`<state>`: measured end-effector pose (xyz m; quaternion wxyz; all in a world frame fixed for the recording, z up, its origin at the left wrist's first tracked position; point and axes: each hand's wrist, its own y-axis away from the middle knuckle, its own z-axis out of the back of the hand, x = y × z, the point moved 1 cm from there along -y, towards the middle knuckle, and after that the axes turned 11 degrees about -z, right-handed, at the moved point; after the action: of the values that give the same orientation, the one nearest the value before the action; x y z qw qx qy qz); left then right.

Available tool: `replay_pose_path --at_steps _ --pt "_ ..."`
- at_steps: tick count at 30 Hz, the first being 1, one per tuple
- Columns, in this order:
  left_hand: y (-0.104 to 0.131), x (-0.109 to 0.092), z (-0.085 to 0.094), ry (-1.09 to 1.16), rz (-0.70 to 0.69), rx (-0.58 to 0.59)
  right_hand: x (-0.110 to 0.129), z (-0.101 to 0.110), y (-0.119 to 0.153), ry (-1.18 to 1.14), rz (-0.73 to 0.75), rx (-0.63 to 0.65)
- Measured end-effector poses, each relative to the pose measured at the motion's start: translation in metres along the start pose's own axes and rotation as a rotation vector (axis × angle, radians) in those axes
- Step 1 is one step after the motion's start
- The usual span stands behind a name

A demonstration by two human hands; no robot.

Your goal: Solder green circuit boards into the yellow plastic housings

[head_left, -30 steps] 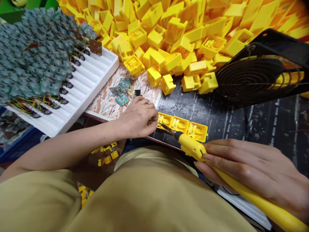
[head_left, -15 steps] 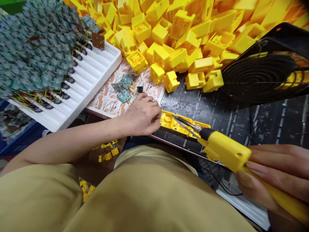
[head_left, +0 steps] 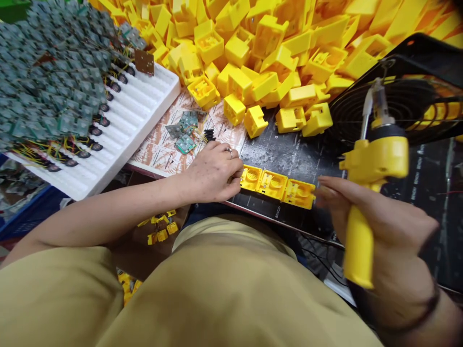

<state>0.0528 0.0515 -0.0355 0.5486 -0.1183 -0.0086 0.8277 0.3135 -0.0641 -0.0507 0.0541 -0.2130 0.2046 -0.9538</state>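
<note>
A row of open yellow plastic cases (head_left: 274,185) lies along the table's front edge, with small metal parts inside. My left hand (head_left: 216,172), a ring on one finger, is closed over the row's left end, hiding that part. On the right, my right hand (head_left: 390,226) holds a yellow soldering gun (head_left: 378,161) upright, its metal tip and thin feed tube pointing up and away from the cases. The fingertips of that hand, slightly blurred, are close to the row's right end; whether they touch it I cannot tell.
A heap of yellow cases (head_left: 267,62) covers the back. Circuit boards with wires fill a white foam tray (head_left: 144,103) on the left. Several loose boards (head_left: 185,132) lie beyond my left hand. A black fan (head_left: 383,108) stands at the right, close behind the soldering gun.
My right hand has lifted the soldering gun off the cases and swung its tip upward. Its fingers have come in toward the row's right end. My left hand has stayed in place.
</note>
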Motion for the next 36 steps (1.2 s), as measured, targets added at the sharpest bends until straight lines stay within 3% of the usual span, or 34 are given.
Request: replay_pose_path --at_steps 6,8,11,13,17,19,21,22,23,25,26,28,30,31,33,36 --pt "0.003 -0.001 0.002 -0.009 0.02 0.007 0.012 -0.032 -0.022 -0.133 0.233 0.072" --pt "0.009 0.003 0.011 0.02 0.011 -0.043 0.009 -0.034 -0.019 -0.162 0.231 0.124" --pt "0.019 0.008 0.019 0.125 -0.112 -0.127 -0.002 -0.033 -0.011 -0.183 0.167 0.171" --pt "0.021 0.009 0.01 0.182 -0.194 -0.139 -0.008 -0.033 -0.008 -0.192 0.138 0.194" --pt "0.015 0.002 -0.029 0.226 -0.185 -0.185 -0.003 -0.038 -0.011 -0.201 0.2 0.189" --pt "0.018 0.0 -0.03 0.283 -0.189 -0.266 0.001 -0.041 -0.013 -0.19 0.244 0.177" --pt "0.031 0.001 -0.004 0.392 -0.186 -0.279 0.003 -0.044 -0.014 -0.165 0.251 0.15" --pt "0.04 0.003 0.016 0.461 -0.18 -0.219 0.003 -0.045 -0.014 -0.153 0.241 0.134" --pt "0.051 0.006 0.039 0.51 -0.153 -0.103 0.002 -0.046 -0.013 -0.142 0.23 0.121" --pt "0.068 0.016 0.08 0.524 -0.148 0.256 0.001 -0.047 -0.012 -0.132 0.216 0.108" --pt "0.072 0.023 0.094 0.47 -0.15 0.344 0.002 -0.048 -0.011 -0.133 0.209 0.108" --pt "0.064 0.043 0.105 0.231 -0.05 0.262 0.005 -0.05 -0.012 -0.133 0.199 0.117" --pt "0.038 0.067 0.092 -0.086 0.142 0.102 0.011 -0.052 -0.016 -0.131 0.206 0.135" --pt "0.021 0.079 0.078 -0.188 0.163 0.118 0.014 -0.053 -0.018 -0.131 0.216 0.144" --pt "-0.011 0.099 0.048 -0.312 0.089 0.251 0.019 -0.054 -0.021 -0.14 0.246 0.152" --pt "-0.038 0.122 0.02 -0.32 0.008 0.261 0.021 -0.053 -0.024 -0.166 0.258 0.145"
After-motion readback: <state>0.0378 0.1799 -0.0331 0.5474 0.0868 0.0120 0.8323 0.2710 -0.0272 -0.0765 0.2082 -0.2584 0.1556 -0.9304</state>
